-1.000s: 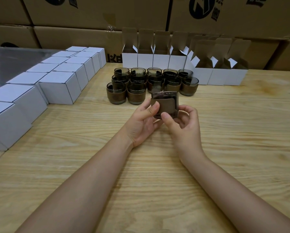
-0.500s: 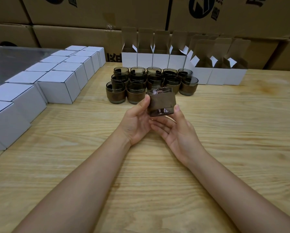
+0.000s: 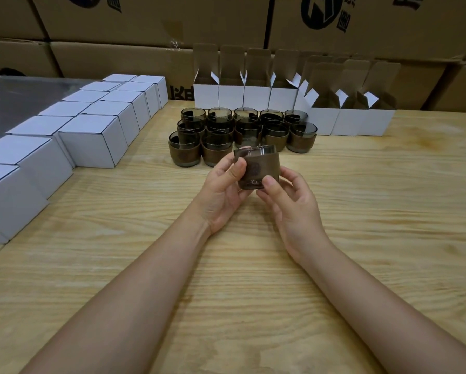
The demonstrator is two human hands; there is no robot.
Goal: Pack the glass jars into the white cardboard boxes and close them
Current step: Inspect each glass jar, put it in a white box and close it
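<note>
Smoky brown glass jar point(image 3: 257, 168), one: no longer cradled, now pinched upright between my left hand point(image 3: 221, 195) and right hand point(image 3: 291, 209), not yet boxed.

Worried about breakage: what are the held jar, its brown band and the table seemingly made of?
Jar: smoky glass, glossy; its clear base and rim show through. Band: matte brown, possibly leather or cork; a stamped mark shows. Table: pale wood, plain grain lines, low sheen.
</note>
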